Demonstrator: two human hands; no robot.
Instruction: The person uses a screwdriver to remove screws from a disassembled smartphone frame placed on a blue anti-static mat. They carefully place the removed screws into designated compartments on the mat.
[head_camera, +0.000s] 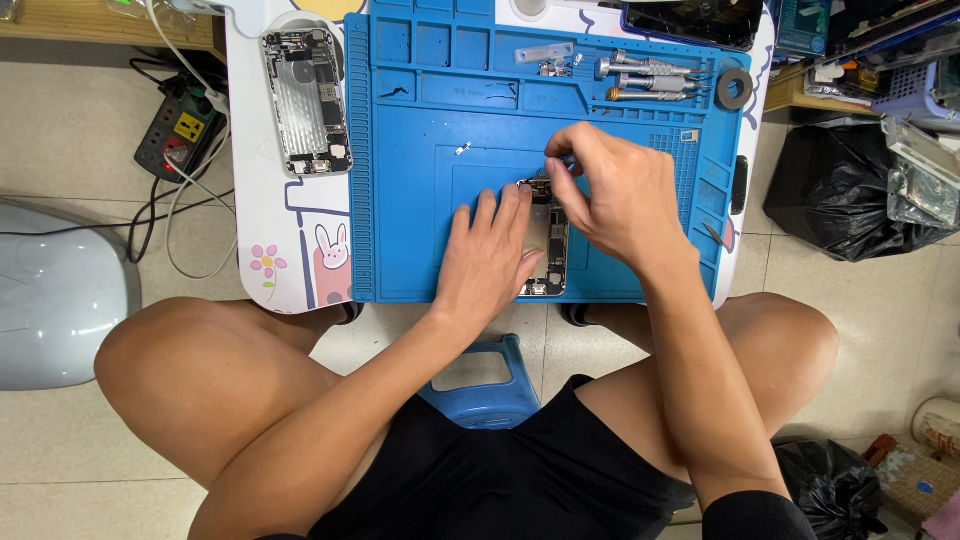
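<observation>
A: Under both hands, mid-mat: opened grey phone chassis (548, 250). Left hand (490, 255) flat, pinning it.
B: Right hand (620, 200)?
A: Fingertips pinched shut on thin blue-tipped tool (565, 160) at top end. Best kept vertical, light pressure.
B: Surroundings?
A: Blue silicone mat (420, 230); spare opened phone (305, 100) far left.

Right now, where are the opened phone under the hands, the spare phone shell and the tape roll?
opened phone (549, 262), head view, bare lower half.
spare phone shell (306, 100), head view, middle.
tape roll (735, 89), head view, ring's left rim.
</observation>
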